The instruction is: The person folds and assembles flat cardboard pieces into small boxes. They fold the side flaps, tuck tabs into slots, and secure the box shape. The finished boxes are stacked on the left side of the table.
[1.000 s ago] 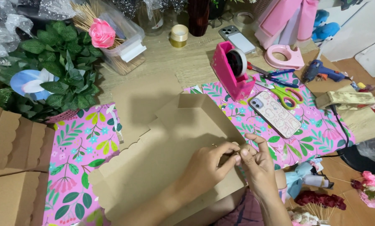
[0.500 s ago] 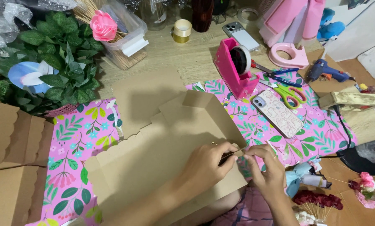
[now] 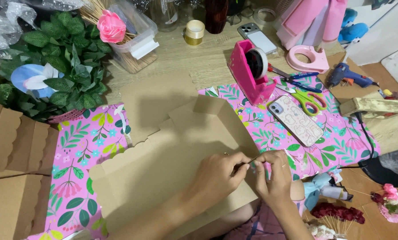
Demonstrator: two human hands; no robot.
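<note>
**Open cardboard ahead, clutter to the right**

Bare flat cardboard sheet (image 3: 172,169) free to the left and ahead. Blocked beyond by pink tape dispenser (image 3: 251,71); on the right by phone (image 3: 295,120), scissors (image 3: 309,100), glue gun (image 3: 347,76). Leafy plant (image 3: 70,58) far left.
</note>
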